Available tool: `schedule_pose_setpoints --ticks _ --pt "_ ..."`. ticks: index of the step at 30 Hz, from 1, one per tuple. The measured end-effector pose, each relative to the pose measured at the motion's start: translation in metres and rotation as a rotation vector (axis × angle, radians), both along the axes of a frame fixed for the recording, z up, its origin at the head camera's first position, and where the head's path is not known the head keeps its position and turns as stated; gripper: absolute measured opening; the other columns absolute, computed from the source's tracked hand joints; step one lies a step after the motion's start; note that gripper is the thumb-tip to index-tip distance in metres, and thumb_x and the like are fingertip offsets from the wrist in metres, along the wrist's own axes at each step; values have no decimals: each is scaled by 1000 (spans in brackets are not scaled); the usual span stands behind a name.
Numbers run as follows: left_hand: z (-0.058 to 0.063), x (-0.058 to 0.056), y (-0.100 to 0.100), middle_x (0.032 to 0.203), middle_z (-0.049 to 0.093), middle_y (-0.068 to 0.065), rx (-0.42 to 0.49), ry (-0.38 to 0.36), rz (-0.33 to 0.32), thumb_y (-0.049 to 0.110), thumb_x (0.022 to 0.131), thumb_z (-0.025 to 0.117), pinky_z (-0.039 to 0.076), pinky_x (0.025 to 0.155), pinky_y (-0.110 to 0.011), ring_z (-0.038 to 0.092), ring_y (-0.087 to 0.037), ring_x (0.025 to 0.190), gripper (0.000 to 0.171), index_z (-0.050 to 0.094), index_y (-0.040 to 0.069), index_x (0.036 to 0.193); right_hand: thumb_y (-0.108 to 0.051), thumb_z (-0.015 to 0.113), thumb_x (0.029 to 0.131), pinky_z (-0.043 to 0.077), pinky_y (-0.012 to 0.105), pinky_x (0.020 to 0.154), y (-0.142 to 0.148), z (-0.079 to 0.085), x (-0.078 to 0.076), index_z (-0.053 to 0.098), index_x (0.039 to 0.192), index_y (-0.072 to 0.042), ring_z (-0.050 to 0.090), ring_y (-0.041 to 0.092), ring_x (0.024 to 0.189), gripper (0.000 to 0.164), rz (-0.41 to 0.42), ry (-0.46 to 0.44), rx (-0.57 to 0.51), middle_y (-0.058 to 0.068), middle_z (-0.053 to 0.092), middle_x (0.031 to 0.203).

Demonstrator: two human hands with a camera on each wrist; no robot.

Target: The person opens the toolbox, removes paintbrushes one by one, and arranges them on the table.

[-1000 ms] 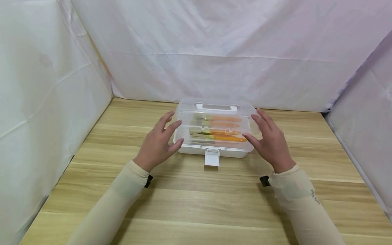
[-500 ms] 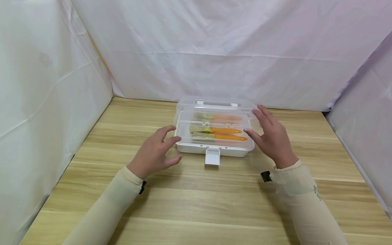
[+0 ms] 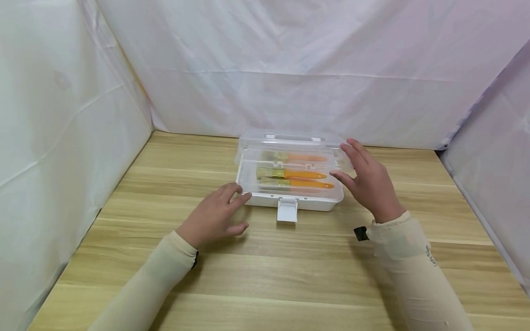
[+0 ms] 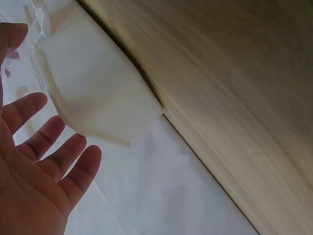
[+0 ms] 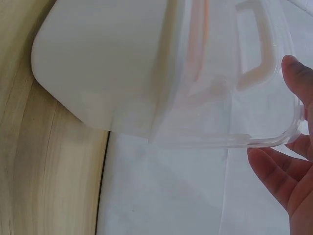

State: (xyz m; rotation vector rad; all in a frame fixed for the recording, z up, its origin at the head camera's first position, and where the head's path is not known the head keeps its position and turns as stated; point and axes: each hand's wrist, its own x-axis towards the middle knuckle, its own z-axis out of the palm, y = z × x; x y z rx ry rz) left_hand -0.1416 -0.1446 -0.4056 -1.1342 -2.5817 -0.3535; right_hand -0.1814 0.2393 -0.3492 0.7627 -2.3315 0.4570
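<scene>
A white plastic box (image 3: 261,200) stands on the table with several orange-handled paintbrushes (image 3: 308,184) in it. Its clear lid (image 3: 254,140) is tilted partly up; the front latch (image 3: 287,211) hangs down. My right hand (image 3: 372,188) holds the lid's right front corner, thumb on one side and fingers on the other, as the right wrist view shows with the lid (image 5: 264,115) beside the right fingers (image 5: 274,174). At the box's front left corner is my left hand (image 3: 211,216), fingers loosely spread in the left wrist view; whether they touch the box I cannot tell.
The wood-grain table (image 3: 256,276) runs to a white cloth backdrop (image 3: 290,69) just behind the box. More white cloth hangs on the left (image 3: 62,138) and right (image 3: 497,151).
The lid has swung up and back, uncovering the front brushes. My left hand has moved away from the lid, down to the front left corner. My right hand has risen slightly with the lid.
</scene>
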Motion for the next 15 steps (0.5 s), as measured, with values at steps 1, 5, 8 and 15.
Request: schedule_pose_setpoints --ticks 1,5,8,15 --pt "0 1 1 120 52 -13 -8 -5 3 43 81 76 52 86 -46 53 -32 114 65 60 7 133 -11 88 73 51 49 61 0 0 0 52 137 2 64 40 71 75 -2 -3 3 24 51 141" --pt "0 3 3 120 53 -14 -40 1 19 44 81 75 52 88 -47 52 -33 116 67 59 6 135 -11 87 76 51 53 65 -1 2 -1 50 139 2 65 44 80 74 -13 -20 4 24 50 142" --pt "0 4 5 121 54 -15 -59 6 35 43 82 76 51 92 -49 51 -36 121 68 59 4 136 -12 85 77 51 55 68 -1 4 -1 50 138 3 65 47 88 72 -21 -28 4 25 50 142" --pt "-2 3 10 122 52 -15 -105 17 64 37 83 78 50 94 -50 47 -37 126 67 58 5 138 -11 84 80 51 47 60 0 13 -3 50 140 -1 65 38 71 70 -49 -88 -12 22 48 145"
